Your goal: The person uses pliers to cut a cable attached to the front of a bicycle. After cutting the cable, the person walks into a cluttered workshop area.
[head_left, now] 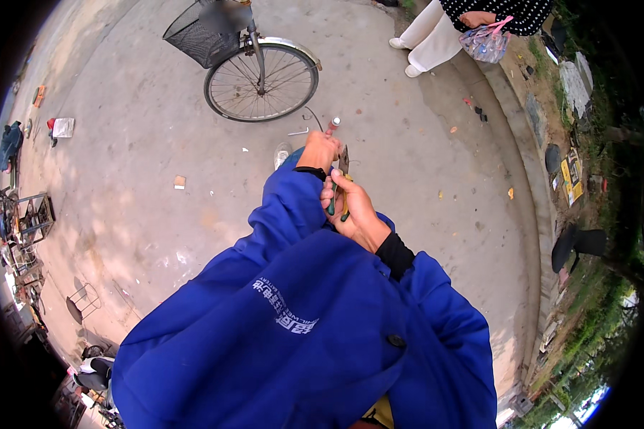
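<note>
My left hand [320, 150] is closed, with a thin dark cable [315, 116] curving out from beside its fingers toward the bicycle wheel. A small reddish piece with a silvery-white end [335, 121] shows just past these fingers; I cannot make out what it is. My right hand [361, 212] is wrapped round a pair of pliers [345, 163] with green and yellow handles. The jaws point away from me, close beside my left hand. Just beyond both hands stands a bicycle front wheel [262, 90] with a metal mudguard and a black basket [197, 36].
An L-shaped metal wrench [298, 131] lies on the concrete near the wheel. At the upper right stands a person in white trousers [436, 34] with a clear bag [488, 43]. Racks of parts [34, 218] line the left, a kerb [529, 179] the right.
</note>
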The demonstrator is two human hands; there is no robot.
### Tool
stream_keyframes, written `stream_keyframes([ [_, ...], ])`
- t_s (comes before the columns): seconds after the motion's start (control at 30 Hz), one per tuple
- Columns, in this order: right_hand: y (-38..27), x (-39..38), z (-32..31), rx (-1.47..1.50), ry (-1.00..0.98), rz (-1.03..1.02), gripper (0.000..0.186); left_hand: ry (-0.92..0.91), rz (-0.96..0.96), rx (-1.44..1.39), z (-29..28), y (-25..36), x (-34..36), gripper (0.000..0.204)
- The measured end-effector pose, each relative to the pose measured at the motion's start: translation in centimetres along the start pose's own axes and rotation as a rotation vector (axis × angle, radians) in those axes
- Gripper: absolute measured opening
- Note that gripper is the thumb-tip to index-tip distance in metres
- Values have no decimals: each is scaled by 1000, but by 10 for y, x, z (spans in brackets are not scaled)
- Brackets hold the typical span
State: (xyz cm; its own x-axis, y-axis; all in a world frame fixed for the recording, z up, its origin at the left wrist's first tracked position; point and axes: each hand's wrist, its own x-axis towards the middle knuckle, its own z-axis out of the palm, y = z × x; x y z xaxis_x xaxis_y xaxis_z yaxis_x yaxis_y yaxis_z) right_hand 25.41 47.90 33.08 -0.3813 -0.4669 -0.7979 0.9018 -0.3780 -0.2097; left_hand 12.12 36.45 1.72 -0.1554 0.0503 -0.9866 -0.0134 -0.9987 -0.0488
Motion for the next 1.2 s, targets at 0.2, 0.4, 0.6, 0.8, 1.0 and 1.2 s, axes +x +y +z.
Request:
stream_keyframes([
  [0.2, -8, 3, -10, 42, 11, -31, 18, -79, -43, 115, 2, -4, -54, 26],
  [0.4, -30, -9, -19, 17, -88, 32, 20, -188, -12, 53, 42, -12, -49, 26],
  [0.6, -51, -63, -110, 23, -206, -85, 29, -566, 522, 81, 59, 79, -182, 27],
  [0.8, -55, -67, -206, 386, -280, -136, 34, -863, 1030, 361, 64, 88, -292, 26],
  [1.0, -57, -67, -212, 505, -345, -214, 36, -1001, 1131, 432, 62, 62, -338, 30],
  [1.2, -57, -64, -222, 684, -346, -213, 36, -1073, 1251, 389, 62, 54, -379, 29],
])
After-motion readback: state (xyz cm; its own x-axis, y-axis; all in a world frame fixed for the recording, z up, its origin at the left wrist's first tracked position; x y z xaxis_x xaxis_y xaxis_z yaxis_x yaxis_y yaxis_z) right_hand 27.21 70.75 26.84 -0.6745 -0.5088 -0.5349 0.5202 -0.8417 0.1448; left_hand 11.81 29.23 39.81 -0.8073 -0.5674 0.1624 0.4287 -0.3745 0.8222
